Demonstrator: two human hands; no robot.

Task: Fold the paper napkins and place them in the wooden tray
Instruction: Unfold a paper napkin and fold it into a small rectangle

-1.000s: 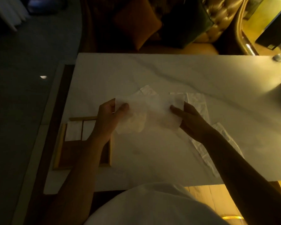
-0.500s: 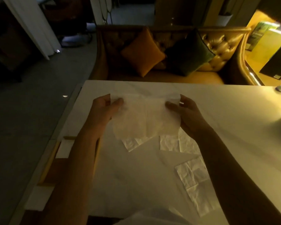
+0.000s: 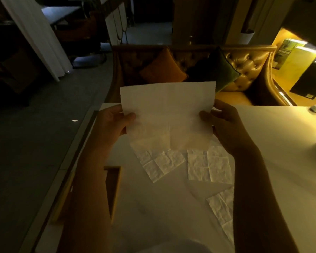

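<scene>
Print on the yellow-lit panels at the upper right of the frame is too blurred to read. The left hand and right hand hold a white paper napkin up at mid-frame, above the bench; each hand's fingers pinch a side edge, thumb on the near face. The sheet is thin, nearly square, opened out, crossed by fold creases, its lower part translucent. Below it 3 crinkled, embossed loose napkins lie flat on the pale bench. The wooden tray sits at the bench's left edge, lower left of the frame, partly hidden by the left forearm. Behind the bench stands a tufted leather sofa with an orange cushion and a green cushion
</scene>
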